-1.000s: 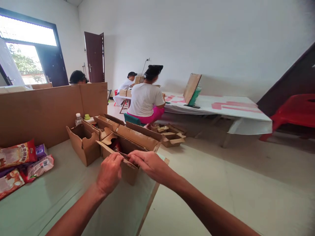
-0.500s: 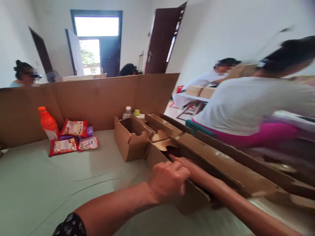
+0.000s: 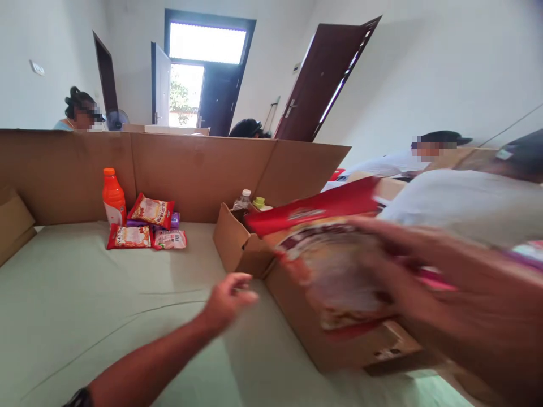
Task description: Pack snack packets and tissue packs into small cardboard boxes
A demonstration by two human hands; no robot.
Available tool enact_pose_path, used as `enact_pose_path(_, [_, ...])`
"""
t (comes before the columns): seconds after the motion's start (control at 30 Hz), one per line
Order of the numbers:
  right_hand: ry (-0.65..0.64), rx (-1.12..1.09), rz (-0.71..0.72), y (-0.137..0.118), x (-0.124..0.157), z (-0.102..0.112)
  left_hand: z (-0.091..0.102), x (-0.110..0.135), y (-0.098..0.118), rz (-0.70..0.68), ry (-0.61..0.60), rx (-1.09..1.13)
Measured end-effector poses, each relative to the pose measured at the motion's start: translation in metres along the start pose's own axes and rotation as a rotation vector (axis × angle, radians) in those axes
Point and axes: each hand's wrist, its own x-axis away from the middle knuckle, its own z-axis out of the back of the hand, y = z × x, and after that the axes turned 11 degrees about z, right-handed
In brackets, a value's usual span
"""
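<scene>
My right hand is closed on the edge of a red and white snack bag, held up close to the camera and blurred by motion. Behind the bag is a long cardboard box, partly hidden by it. My left hand hovers over the green cloth left of that box, fingers loosely curled with a gap at the thumb and nothing between them. Farther off, an orange bottle stands beside a group of snack packets, some red, one pink, with purple showing underneath.
A smaller open cardboard box adjoins the long one, with a clear bottle and a green-capped container behind it. A cardboard wall borders the far side of the green-covered table. Several people sit beyond; one in white is at right.
My right hand has come up out of the long box with the snack bag. My left hand has left the box's edge, moved left and loosened from a fist. The view has shifted.
</scene>
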Motion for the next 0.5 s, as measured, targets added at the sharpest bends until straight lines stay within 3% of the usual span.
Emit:
enact_pose_path(0.1, [-0.187,-0.248,0.181,-0.038,0.002,-0.064,0.077,0.040,0.001,0.114,0.018,0.170])
enact_pose_path(0.2, [-0.470,-0.405,0.222,-0.061,0.013,-0.138,0.128,0.079,0.004,0.221,0.025,0.267])
enact_pose_path(0.33, [-0.617,-0.433,0.089,-0.073,0.037,-0.213,0.153,0.110,-0.012,0.354,0.203,0.291])
enact_pose_path(0.4, [-0.693,-0.409,0.018,-0.072,0.050,-0.233,0.161,0.118,-0.028,0.393,0.321,0.308])
enact_pose_path(0.5, [-0.841,-0.358,0.069,-0.068,0.063,-0.248,0.174,0.124,-0.050,0.428,0.440,0.355])
